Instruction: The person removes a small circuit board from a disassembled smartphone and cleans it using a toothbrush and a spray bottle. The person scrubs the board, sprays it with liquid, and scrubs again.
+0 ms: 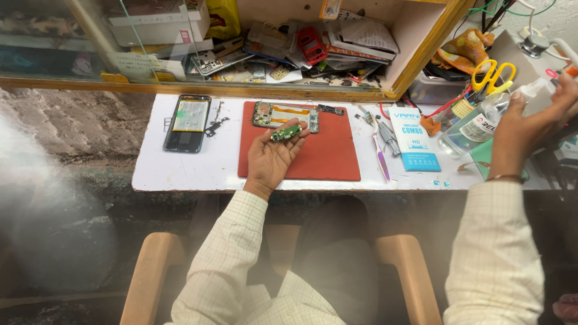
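Observation:
My left hand [272, 157] lies palm up over the red work mat [325, 157] and holds a small green circuit board [286, 132] at its fingertips. Just beyond it on the mat lies an opened phone frame with a circuit board [285, 114]. My right hand [525, 127] is far to the right, wrapped around a clear plastic bottle [481, 120] with a white label, lifted and tilted above the white tabletop [153, 168]. An opened black phone body [188, 123] showing its battery lies at the left of the table.
A purple-handled brush [380, 157], tweezers and a light blue packet [413, 139] lie right of the mat. Yellow scissors [492, 73] stand in a tool holder at the far right. A cluttered wooden shelf [289, 54] of parts and papers runs behind the table.

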